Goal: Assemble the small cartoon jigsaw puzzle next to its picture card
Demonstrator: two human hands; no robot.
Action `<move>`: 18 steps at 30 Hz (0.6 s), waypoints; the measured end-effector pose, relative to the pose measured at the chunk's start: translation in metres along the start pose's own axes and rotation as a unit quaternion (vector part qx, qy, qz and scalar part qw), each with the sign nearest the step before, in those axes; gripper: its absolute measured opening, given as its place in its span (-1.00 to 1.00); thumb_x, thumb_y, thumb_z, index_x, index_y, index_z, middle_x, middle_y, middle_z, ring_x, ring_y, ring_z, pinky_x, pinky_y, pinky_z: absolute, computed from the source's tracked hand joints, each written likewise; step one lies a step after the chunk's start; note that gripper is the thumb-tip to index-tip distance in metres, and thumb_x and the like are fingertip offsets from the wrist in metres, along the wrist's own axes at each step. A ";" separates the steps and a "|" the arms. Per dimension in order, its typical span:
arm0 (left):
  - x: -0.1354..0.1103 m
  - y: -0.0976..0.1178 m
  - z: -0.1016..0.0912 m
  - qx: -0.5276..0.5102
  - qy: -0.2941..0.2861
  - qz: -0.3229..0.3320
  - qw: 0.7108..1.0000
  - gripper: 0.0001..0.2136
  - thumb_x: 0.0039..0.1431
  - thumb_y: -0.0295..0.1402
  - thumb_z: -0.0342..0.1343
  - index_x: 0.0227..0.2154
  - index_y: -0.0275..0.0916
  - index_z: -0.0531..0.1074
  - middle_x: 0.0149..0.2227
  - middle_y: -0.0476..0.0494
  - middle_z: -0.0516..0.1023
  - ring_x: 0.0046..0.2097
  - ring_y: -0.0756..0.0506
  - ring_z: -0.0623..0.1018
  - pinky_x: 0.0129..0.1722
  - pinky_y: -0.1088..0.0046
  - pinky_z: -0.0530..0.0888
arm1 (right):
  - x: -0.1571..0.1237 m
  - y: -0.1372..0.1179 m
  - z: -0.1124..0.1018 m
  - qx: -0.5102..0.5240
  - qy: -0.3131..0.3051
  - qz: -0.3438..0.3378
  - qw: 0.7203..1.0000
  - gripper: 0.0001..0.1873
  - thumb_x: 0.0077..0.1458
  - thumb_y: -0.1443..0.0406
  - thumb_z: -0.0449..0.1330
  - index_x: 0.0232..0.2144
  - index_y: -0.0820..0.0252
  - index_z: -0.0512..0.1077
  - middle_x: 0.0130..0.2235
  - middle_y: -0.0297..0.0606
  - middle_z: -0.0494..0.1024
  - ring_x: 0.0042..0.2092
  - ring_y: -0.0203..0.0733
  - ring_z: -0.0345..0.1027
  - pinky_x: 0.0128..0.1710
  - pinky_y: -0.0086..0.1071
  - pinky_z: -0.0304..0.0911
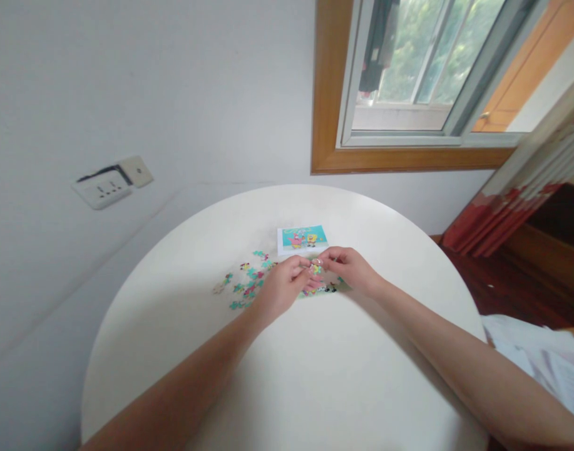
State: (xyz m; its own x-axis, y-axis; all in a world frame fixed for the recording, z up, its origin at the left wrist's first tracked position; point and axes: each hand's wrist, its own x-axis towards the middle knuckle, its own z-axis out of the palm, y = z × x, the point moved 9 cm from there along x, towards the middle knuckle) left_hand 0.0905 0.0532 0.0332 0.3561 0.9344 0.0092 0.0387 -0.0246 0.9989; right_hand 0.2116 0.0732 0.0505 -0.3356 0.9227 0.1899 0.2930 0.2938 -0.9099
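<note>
My left hand (281,287) and my right hand (350,268) meet over the middle of a round white table (315,376). Both pinch small jigsaw pieces (316,266) between their fingertips, just above a partly joined patch of puzzle (322,289). Several loose teal and pink pieces (246,280) lie scattered to the left of my left hand. A small puzzle box (302,239) with a cartoon picture sits just beyond my hands.
The table stands against a white wall with a power socket (109,183) at the left. A wood-framed window (409,88) is at the upper right. Red-and-white curtain (512,200) and dark wooden floor lie to the right.
</note>
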 end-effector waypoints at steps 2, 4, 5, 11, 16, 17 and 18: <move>0.001 -0.003 -0.001 -0.013 0.005 -0.010 1.000 -0.74 0.04 -0.22 0.23 -0.35 -0.25 0.31 -0.42 -0.13 0.62 -0.33 -0.13 0.65 -0.31 0.36 0.56 | -0.001 -0.002 0.000 -0.016 0.009 0.002 1.000 -0.63 0.06 0.01 0.16 -0.50 0.20 0.46 -0.53 -0.37 0.41 -0.43 -0.29 0.23 -0.39 -0.40 0.11; 0.000 -0.003 -0.001 -0.028 0.005 -0.015 0.999 -0.74 0.04 -0.23 0.23 -0.37 -0.25 0.30 -0.40 -0.14 0.62 -0.33 -0.13 0.65 -0.30 0.36 0.56 | -0.002 -0.006 0.000 -0.008 0.007 -0.006 1.000 -0.58 0.10 0.00 0.12 -0.54 0.20 0.43 -0.53 -0.36 0.41 -0.42 -0.29 0.23 -0.36 -0.40 0.12; 0.000 -0.002 -0.001 -0.037 0.006 -0.018 0.999 -0.74 0.04 -0.23 0.23 -0.37 -0.26 0.30 -0.39 -0.14 0.63 -0.33 -0.13 0.65 -0.29 0.35 0.56 | -0.002 -0.008 0.000 0.005 0.002 -0.011 1.000 -0.57 0.12 -0.01 0.10 -0.55 0.20 0.42 -0.51 -0.35 0.42 -0.40 -0.28 0.25 -0.32 -0.40 0.14; -0.003 0.002 0.002 -0.085 0.016 -0.037 0.996 -0.74 0.05 -0.25 0.24 -0.34 -0.28 0.32 -0.34 -0.18 0.63 -0.31 -0.12 0.64 -0.17 0.29 0.55 | -0.003 -0.009 0.001 0.068 -0.008 0.004 0.998 -0.61 0.02 -0.02 0.20 -0.42 0.20 0.47 -0.41 -0.31 0.50 -0.33 -0.25 0.31 -0.25 -0.38 0.18; -0.009 0.007 0.009 -0.099 0.006 -0.053 0.994 -0.77 0.11 -0.27 0.20 -0.30 -0.30 0.32 -0.23 -0.27 0.62 -0.25 -0.13 0.64 -0.12 0.26 0.52 | -0.002 -0.010 -0.004 0.036 0.032 -0.001 0.999 -0.61 0.02 -0.03 0.19 -0.49 0.20 0.42 -0.45 -0.34 0.42 -0.37 -0.27 0.25 -0.33 -0.39 0.13; -0.010 0.007 0.010 -0.100 -0.002 -0.055 0.994 -0.77 0.11 -0.27 0.20 -0.28 -0.30 0.32 -0.21 -0.29 0.62 -0.24 -0.13 0.64 -0.13 0.27 0.52 | -0.002 -0.011 -0.004 0.033 0.037 -0.005 0.999 -0.60 0.02 -0.03 0.18 -0.51 0.19 0.41 -0.47 -0.35 0.39 -0.38 -0.28 0.23 -0.34 -0.39 0.12; -0.010 0.008 0.012 -0.101 -0.010 -0.054 0.993 -0.76 0.11 -0.27 0.21 -0.28 -0.30 0.33 -0.19 -0.30 0.61 -0.24 -0.13 0.64 -0.14 0.27 0.52 | -0.002 -0.011 -0.005 0.033 0.038 -0.008 0.999 -0.59 0.03 -0.03 0.18 -0.52 0.19 0.39 -0.49 -0.36 0.37 -0.39 -0.28 0.21 -0.35 -0.39 0.11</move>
State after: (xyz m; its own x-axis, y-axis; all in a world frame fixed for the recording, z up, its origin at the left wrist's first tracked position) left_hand 0.0985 0.0389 0.0402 0.3790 0.9203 -0.0974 -0.1100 0.1493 0.9826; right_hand 0.2131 0.0692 0.0619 -0.2690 0.9354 0.2296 0.2273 0.2934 -0.9286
